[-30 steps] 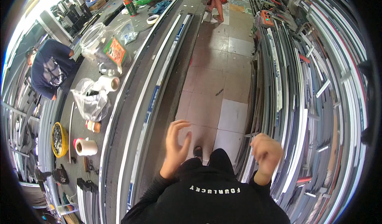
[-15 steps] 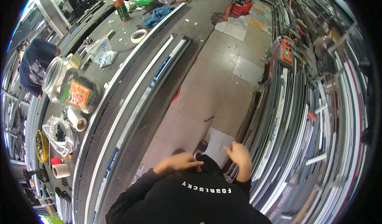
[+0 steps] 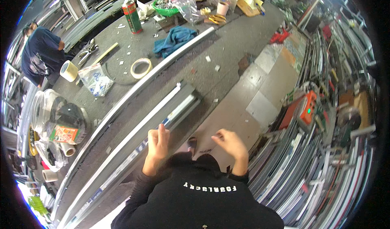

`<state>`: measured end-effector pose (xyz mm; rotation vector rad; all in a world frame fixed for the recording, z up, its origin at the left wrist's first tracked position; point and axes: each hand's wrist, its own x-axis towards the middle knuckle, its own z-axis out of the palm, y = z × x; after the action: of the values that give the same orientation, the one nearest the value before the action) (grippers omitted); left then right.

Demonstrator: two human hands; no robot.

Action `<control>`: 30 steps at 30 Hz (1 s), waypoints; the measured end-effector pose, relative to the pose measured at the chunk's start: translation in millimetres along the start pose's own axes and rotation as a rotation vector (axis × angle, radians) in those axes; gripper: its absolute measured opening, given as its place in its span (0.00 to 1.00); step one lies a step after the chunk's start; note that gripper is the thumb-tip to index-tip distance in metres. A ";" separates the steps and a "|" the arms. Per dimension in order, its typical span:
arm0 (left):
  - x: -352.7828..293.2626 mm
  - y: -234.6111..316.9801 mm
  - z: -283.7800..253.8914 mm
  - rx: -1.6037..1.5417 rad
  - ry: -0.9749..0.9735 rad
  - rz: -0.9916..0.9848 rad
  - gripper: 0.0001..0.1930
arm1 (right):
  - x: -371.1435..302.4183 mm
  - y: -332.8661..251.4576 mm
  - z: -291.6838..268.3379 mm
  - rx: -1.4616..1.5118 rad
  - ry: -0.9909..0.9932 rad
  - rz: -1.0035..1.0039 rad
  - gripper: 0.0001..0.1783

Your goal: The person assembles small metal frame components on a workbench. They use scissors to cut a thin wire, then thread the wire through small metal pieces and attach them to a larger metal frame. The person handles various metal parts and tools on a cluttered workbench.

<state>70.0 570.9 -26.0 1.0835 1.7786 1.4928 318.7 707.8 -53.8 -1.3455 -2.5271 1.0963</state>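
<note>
My left hand (image 3: 157, 148) is raised beside the long metal profiles (image 3: 134, 131) on the workbench. Its fingers are curled in with the thumb pointing up, and nothing shows in them. My right hand (image 3: 233, 145) hangs over the floor walkway, fingers loosely bent and apart, holding nothing visible. The profiles lie lengthwise along the bench's near side, pale grey with blue-and-white film strips. Farther in on the bench, a long white metal strip (image 3: 134, 95) runs beside them. Neither hand clearly touches anything.
On the dark bench are a tape roll (image 3: 141, 68), a blue cloth (image 3: 174, 41), a spray can (image 3: 132, 17), a plastic jar (image 3: 61, 115) and a green basket (image 3: 164, 8). Stacked profiles (image 3: 292, 156) and an orange machine (image 3: 307, 108) line the right. A person (image 3: 42, 52) stands far left.
My view has shifted forward along the bench. My left hand has risen from near my body toward the profiles, its thumb now up. My right hand has moved up and slightly left.
</note>
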 end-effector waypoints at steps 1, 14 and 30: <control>18.2 2.3 5.9 -0.019 0.027 0.013 0.34 | 16.9 -3.8 -8.0 0.161 -0.047 -0.022 0.24; 112.3 14.5 57.5 0.948 0.003 -0.120 0.62 | 313.0 -66.8 -129.9 0.104 -0.086 -0.649 0.14; 88.2 -2.3 40.7 0.777 0.589 -0.069 0.62 | 396.3 -124.4 -86.6 -0.170 -0.223 -1.482 0.17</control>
<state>58.5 667.4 -30.5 0.9340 2.9255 1.1500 22.0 1008.2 -11.6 0.7695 -2.6612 0.6200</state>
